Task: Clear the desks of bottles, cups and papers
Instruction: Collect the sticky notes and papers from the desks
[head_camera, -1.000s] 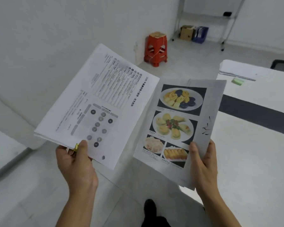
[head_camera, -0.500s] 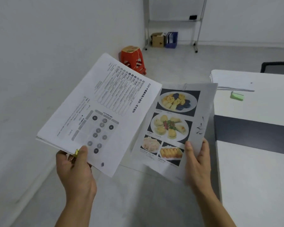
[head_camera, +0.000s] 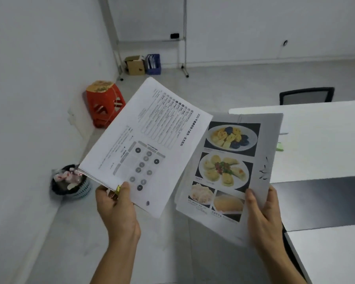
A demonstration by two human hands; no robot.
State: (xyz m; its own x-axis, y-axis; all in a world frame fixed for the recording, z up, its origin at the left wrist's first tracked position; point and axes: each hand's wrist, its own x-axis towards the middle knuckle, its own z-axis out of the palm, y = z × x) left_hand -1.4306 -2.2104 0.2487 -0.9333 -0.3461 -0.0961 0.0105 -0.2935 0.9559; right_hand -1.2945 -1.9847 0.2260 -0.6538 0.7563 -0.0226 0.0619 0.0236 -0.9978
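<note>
My left hand (head_camera: 117,210): closed on the near corner of the text sheets, thumb on top, fingers curled under, right by a small yellow clip (head_camera: 118,189).
Text sheets (head_camera: 146,144): a thin stack of white printed pages, held in the air over the floor, fanning up and away to the far left from my left hand; its right edge overlaps the left edge of the food sheet.
My right hand (head_camera: 262,214): clamped on the near right corner of the food sheet, thumb on the printed face, fingers along its right margin.
Food sheet (head_camera: 228,167): a grey page with photos of plated food, rising away from my right hand, held just left of the desks; a paper clip (head_camera: 239,119) sits at its far edge.
Near desk (head_camera: 336,253): white top at my right, low in the view, beside my right forearm.
Dark gap (head_camera: 320,199): a dark band between the near desk and the far desk.
Far desk (head_camera: 324,136): white top behind the food sheet, with a small green thing (head_camera: 280,146) just right of the sheet's edge.
Bin (head_camera: 72,182): on the floor at the left wall, holding rubbish, just left of the text sheets' near corner.
Red stool (head_camera: 104,103): by the left wall, farther off.
Chair back (head_camera: 306,95): dark, beyond the far desk.
Far corner: a cardboard box (head_camera: 135,65) and a blue box (head_camera: 153,61) on the floor under a metal rack (head_camera: 184,37).
</note>
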